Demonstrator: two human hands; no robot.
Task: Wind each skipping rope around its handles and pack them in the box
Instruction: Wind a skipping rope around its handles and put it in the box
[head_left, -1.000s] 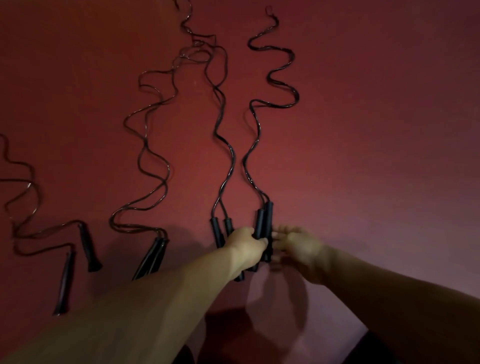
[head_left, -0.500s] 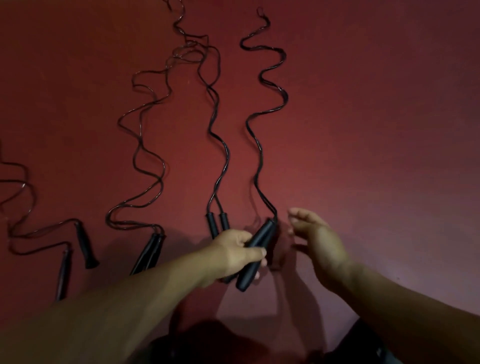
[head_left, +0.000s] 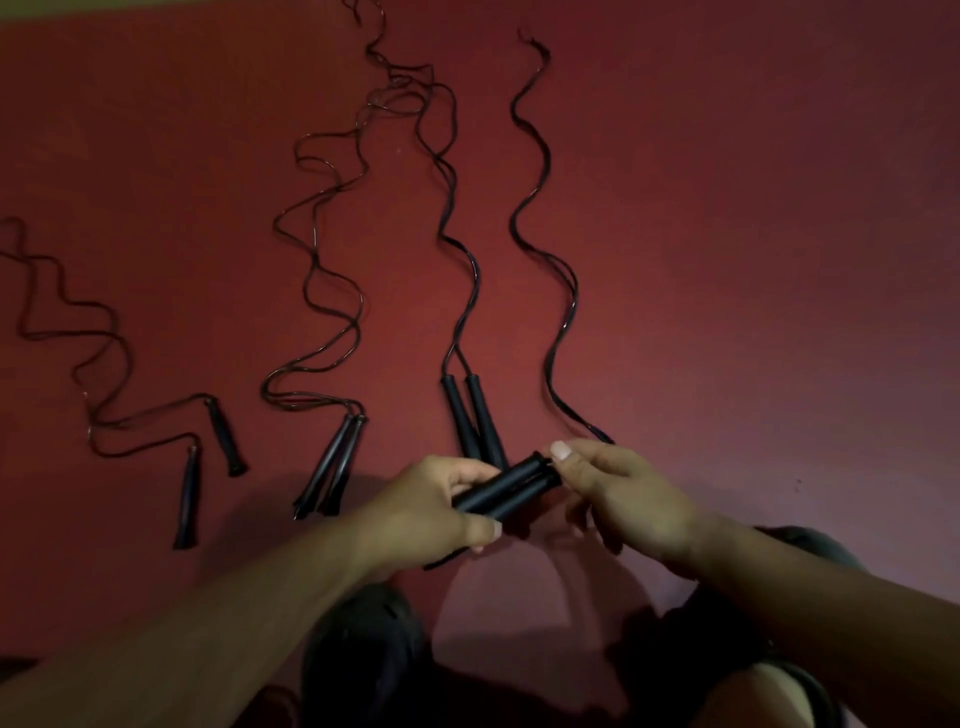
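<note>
Several black skipping ropes lie stretched out on a red floor. My left hand grips the two black handles of the rightmost rope, lifted off the floor and held side by side, tilted up to the right. My right hand pinches their upper end, where the cord leaves and runs away in waves across the floor. Another rope's handles lie just beyond my left hand. No box is in view.
Two more ropes lie to the left, one with its handles together, the other with its handles apart. Their cords tangle near the top centre. My knees in dark clothing fill the bottom of the view.
My left hand has lifted the rightmost rope's handles off the floor and towards me. My right hand, open beside them before, has closed on their upper end.
</note>
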